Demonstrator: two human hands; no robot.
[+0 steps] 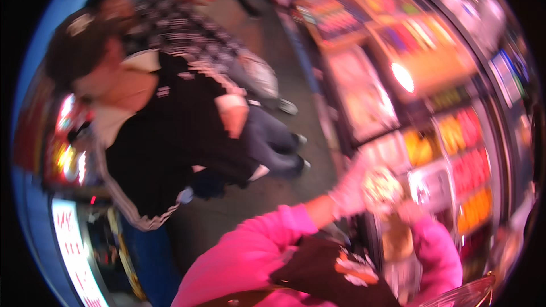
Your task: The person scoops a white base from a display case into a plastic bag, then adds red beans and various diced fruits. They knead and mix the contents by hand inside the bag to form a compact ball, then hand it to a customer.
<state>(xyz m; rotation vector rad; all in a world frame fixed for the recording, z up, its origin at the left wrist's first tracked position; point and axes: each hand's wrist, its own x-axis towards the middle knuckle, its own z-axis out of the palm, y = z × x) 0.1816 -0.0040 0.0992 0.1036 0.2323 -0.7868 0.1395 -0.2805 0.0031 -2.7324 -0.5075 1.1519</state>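
"How do your arms lie?"

"Your left forearm slants up and rightward in its pink sleeve, with your left hand [351, 190] at the left side of the pale bundle [382, 186]. Your right forearm angles up and leftward, bringing your right hand [409, 212] near its lower right."

"Are your hands clenched on it?"

"Blur hides your fingers; I cannot tell."

"And the bundle?"

"Between your hands, below and left of the yellow pieces [419, 149]."
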